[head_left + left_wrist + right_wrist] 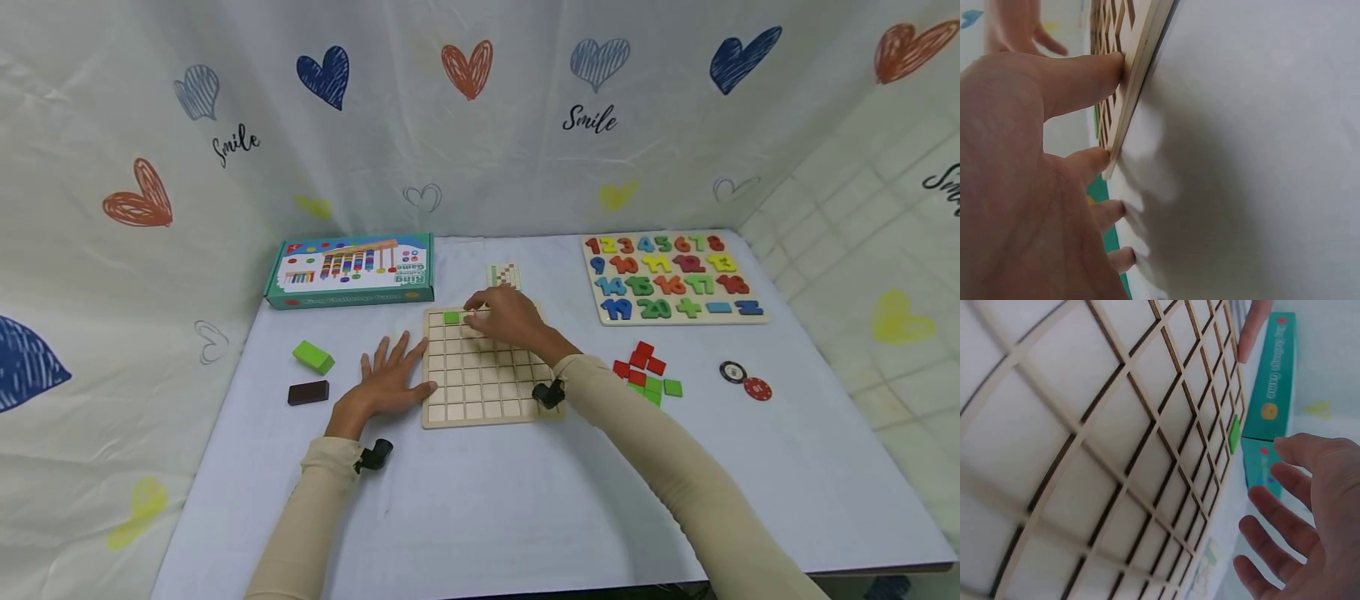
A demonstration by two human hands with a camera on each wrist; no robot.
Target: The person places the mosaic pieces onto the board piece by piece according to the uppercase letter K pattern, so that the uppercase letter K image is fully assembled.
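Note:
A wooden grid board (454, 412) lies flat in front of me, one green square tile (452, 317) set in its far row, near the left corner. My left hand (385, 385) is spread at the board's left side; in the left wrist view the thumb (1085, 81) and index fingertip touch its edge. Above the far row hovers my right hand (504, 315), fingertips just right of the green tile. The right wrist view shows those fingers (1285, 515) loosely bent and apart, with nothing seen between them. A small pattern card (504, 276) lies behind the board.
Loose red tiles (642, 353) and green tiles (672, 388) lie right of the board, with two round chips (757, 388) farther out. At the back are a boxed game (348, 271) and a number puzzle (675, 279). Green (312, 357) and dark brown (308, 393) blocks lie left.

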